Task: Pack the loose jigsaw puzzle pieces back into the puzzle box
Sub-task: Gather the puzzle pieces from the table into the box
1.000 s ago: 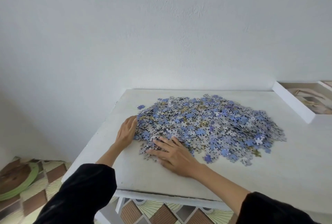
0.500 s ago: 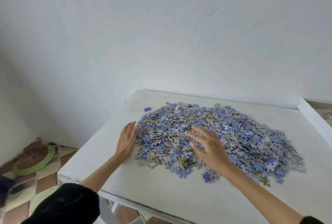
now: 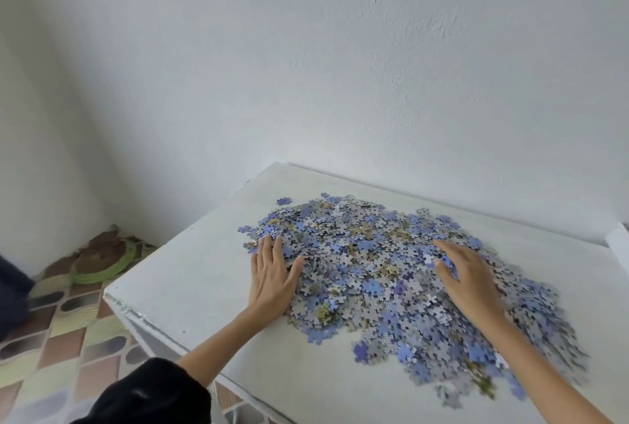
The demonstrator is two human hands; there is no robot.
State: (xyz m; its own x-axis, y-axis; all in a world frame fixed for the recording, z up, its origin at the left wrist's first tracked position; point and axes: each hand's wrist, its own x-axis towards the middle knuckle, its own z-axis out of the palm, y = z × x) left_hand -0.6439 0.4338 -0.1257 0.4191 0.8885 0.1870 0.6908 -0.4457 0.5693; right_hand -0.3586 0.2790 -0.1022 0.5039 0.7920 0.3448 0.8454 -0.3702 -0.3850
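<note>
A wide heap of blue, grey and yellowish jigsaw pieces (image 3: 374, 263) covers the middle of the white table (image 3: 204, 273). My left hand (image 3: 272, 275) lies flat at the heap's left edge, fingers straight and touching the outer pieces. My right hand (image 3: 468, 279) rests on top of the heap toward the right, fingers loosely bent over the pieces. A white corner of the puzzle box (image 3: 618, 241) shows at the far right edge; most of it is out of view.
A single blue piece (image 3: 283, 201) lies apart near the table's back left. The table's left edge drops to a tiled floor with a green-rimmed round object (image 3: 102, 262). A white wall stands close behind the table.
The view has swung left and down, so the box has almost left the frame. My right hand moved from the heap's near left side to its right part. My left hand stays at the left edge.
</note>
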